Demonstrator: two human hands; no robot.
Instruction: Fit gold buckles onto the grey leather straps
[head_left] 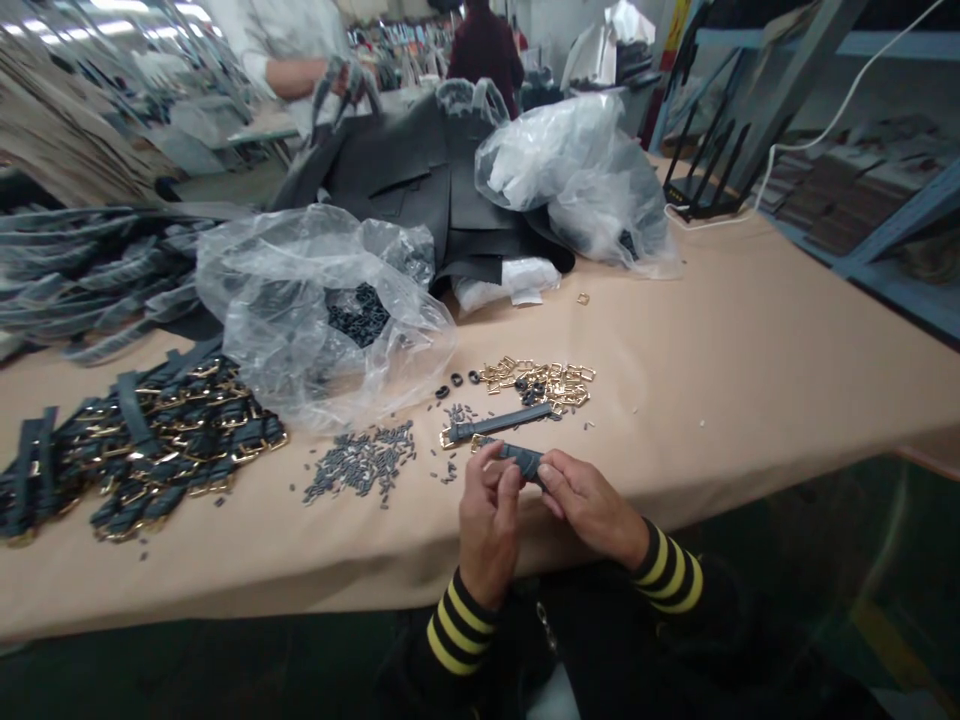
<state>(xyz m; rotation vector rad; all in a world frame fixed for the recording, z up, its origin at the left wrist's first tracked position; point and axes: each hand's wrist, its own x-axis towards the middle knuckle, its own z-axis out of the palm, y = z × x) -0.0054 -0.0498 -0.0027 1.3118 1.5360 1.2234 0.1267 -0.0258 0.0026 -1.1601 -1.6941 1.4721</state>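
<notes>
A short dark strap (523, 460) with a gold buckle at its left end is held between my two hands, just above the table's near edge. My left hand (489, 510) pinches it close to the buckle, while my right hand (585, 497) grips the other end. Just beyond lies another dark buckled strap (499, 424). Past that sits a pile of loose gold buckles (551, 382), with several black loops (457, 380) beside it. Small dark pieces (364, 462) are heaped to the left of my hands.
Finished-looking buckled straps (180, 440) are piled at the left. Behind them stands an open clear plastic bag (300, 330) of small dark parts. Large dark bag panels (405, 180), another plastic bag (577, 170) and a black router (701, 195) occupy the back. A person (292, 60) stands across the table.
</notes>
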